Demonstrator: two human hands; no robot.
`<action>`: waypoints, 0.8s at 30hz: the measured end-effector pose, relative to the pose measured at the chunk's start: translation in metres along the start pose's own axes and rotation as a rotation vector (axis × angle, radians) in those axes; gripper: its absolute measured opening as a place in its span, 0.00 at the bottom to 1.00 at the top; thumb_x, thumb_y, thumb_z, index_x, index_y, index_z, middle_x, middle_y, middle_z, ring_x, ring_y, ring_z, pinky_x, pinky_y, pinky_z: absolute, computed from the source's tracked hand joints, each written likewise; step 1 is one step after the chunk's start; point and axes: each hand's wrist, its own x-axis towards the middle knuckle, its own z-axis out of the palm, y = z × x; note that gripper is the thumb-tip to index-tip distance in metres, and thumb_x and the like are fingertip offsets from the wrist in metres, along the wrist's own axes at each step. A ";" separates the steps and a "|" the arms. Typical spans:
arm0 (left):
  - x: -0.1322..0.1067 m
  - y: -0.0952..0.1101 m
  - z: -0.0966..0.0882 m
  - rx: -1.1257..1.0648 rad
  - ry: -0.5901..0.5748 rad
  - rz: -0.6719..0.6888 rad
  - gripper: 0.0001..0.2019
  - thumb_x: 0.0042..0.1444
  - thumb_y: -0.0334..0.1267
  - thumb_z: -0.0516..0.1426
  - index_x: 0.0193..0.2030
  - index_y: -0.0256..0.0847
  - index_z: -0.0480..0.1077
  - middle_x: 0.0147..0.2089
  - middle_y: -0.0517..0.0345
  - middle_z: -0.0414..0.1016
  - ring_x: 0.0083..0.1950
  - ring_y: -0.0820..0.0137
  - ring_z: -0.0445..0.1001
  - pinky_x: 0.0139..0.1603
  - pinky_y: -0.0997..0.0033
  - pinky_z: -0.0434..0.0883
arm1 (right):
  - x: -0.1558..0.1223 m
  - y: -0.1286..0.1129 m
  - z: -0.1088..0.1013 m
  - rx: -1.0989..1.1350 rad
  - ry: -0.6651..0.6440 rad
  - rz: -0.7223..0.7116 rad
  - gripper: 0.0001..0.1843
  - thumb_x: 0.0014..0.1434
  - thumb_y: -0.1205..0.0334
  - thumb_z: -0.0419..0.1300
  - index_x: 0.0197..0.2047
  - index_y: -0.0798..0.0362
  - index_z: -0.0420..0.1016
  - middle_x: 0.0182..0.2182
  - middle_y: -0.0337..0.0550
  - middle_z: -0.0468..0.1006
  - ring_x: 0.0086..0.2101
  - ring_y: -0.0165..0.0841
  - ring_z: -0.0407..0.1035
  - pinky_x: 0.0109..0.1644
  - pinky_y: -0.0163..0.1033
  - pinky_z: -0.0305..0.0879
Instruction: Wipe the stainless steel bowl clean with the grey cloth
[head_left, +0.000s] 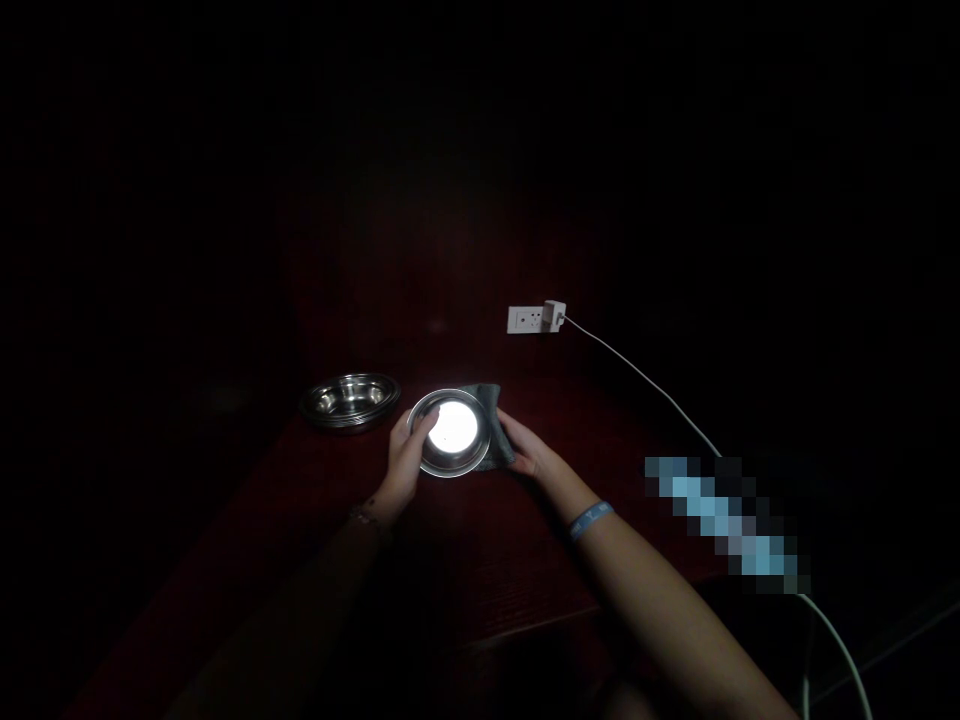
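My left hand grips the left edge of a round stainless steel plate, its thumb lying over the rim onto the inner face. The plate is held up and tilted toward me, and light glares white from its centre. Behind its right side, a dark grey-green cloth is bunched. My right hand is closed on that cloth at the right; most of its fingers are hidden behind the cloth and plate. To the left, a stack of similar metal dishes rests on the dark red table.
On the wall behind is a white socket panel with a charger plugged in. Its white cable runs down right to a pixelated bluish object. The table's front edge shows below my hands. The surroundings are very dark.
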 end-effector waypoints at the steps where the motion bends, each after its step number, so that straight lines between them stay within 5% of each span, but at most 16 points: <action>1: -0.001 0.002 0.001 0.001 -0.005 -0.003 0.16 0.47 0.48 0.64 0.38 0.39 0.75 0.36 0.57 0.76 0.41 0.63 0.73 0.45 0.64 0.70 | -0.001 0.002 0.001 -0.013 -0.002 0.034 0.17 0.63 0.51 0.59 0.48 0.55 0.76 0.39 0.47 0.83 0.42 0.36 0.78 0.51 0.44 0.76; 5: -0.005 0.009 0.005 0.008 -0.033 -0.037 0.16 0.45 0.47 0.66 0.37 0.39 0.74 0.36 0.57 0.76 0.39 0.64 0.73 0.43 0.65 0.69 | -0.001 0.008 0.004 -0.065 0.082 0.038 0.23 0.65 0.46 0.55 0.50 0.56 0.76 0.40 0.48 0.84 0.45 0.37 0.78 0.55 0.44 0.73; 11: -0.006 0.009 0.008 -0.080 -0.073 -0.075 0.17 0.45 0.47 0.66 0.37 0.38 0.76 0.38 0.54 0.80 0.42 0.62 0.76 0.47 0.64 0.69 | 0.001 0.009 0.007 -0.157 0.238 -0.122 0.26 0.62 0.41 0.57 0.38 0.58 0.80 0.30 0.48 0.83 0.39 0.39 0.78 0.51 0.43 0.73; 19: -0.006 0.007 0.002 -0.096 -0.237 -0.180 0.21 0.45 0.49 0.66 0.41 0.35 0.78 0.41 0.49 0.82 0.44 0.60 0.77 0.49 0.63 0.69 | 0.000 0.004 0.001 -0.137 0.169 -0.067 0.25 0.60 0.41 0.60 0.38 0.58 0.80 0.28 0.46 0.82 0.35 0.37 0.78 0.50 0.42 0.73; 24: -0.006 0.005 0.005 -0.142 -0.203 -0.204 0.22 0.46 0.51 0.66 0.43 0.37 0.78 0.45 0.49 0.82 0.49 0.58 0.77 0.53 0.62 0.70 | 0.002 0.004 0.001 -0.088 0.186 -0.069 0.23 0.62 0.44 0.59 0.39 0.58 0.80 0.29 0.47 0.83 0.36 0.37 0.79 0.51 0.43 0.73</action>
